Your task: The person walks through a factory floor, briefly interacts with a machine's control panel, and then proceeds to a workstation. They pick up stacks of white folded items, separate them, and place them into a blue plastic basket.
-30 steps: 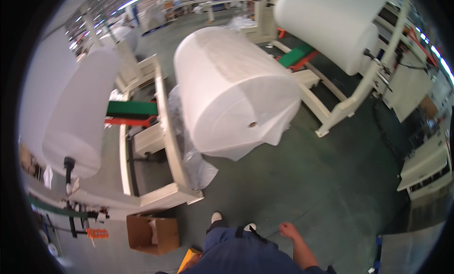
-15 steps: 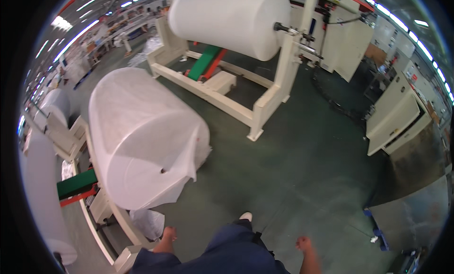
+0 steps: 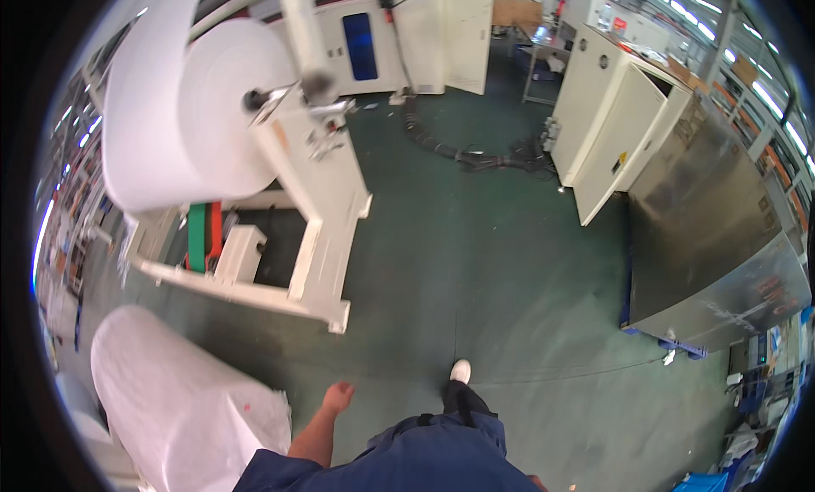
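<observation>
White roll [image 3: 161, 390]: judged heavy, soft-faced; hold flat-handed by rounded side. Left hand [image 3: 339, 397]: fingers half-curled, empty; right hand [image 3: 536, 482]: cannot tell.

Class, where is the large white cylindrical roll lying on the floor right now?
In the head view, the large white cylindrical roll lies at lower left, left of the person's bare left hand and nearer the person than the cream metal stand.
</observation>
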A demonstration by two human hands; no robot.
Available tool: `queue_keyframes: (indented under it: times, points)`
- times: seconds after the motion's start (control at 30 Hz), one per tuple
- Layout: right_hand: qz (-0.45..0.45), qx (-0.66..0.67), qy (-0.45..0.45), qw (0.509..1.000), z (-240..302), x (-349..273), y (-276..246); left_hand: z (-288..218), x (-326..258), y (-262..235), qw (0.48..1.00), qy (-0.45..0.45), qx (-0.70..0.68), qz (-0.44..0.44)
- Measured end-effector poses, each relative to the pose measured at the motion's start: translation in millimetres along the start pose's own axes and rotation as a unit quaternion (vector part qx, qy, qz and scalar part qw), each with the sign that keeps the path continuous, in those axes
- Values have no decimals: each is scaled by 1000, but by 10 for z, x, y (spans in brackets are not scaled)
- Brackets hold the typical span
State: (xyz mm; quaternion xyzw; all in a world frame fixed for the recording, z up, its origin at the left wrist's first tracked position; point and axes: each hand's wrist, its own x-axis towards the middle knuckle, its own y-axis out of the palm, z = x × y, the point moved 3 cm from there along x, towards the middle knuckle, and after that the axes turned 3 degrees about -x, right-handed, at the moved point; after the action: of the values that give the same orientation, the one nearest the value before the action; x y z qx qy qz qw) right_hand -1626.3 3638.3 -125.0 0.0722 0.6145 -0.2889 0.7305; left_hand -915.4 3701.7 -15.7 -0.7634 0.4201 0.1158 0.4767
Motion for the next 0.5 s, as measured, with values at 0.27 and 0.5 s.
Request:
queue_keyframes:
  times: [0.27,0.5]
  points:
    - [-156,71,-247,954,4897,1389,-2853,-1393,1023,289,983,-138,-88,88]
    - [-164,55,-245,954,7701,2097,-4804,-3088,3189,299,981,-148,-54,113]
